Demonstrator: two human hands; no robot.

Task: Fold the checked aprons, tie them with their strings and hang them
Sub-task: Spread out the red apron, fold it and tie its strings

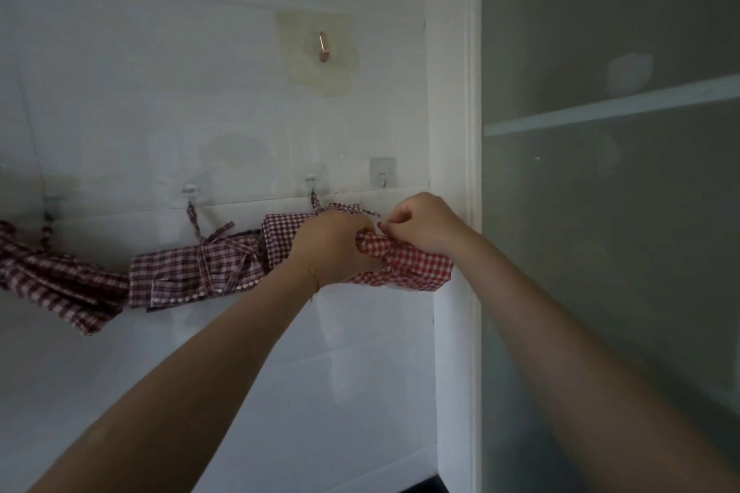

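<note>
A folded bright red checked apron is held up against the white wall, just below a clear stick-on hook. My left hand grips its bunched left end. My right hand pinches a thin string at the top of the bundle. Behind my left hand hangs a dark red checked apron from a hook. Two more tied checked bundles hang to the left, one in the middle and one at the frame's edge.
A copper hook on a yellowed patch sits higher on the wall. A white door frame runs down right of the hooks, with a frosted glass panel and a shelf behind it.
</note>
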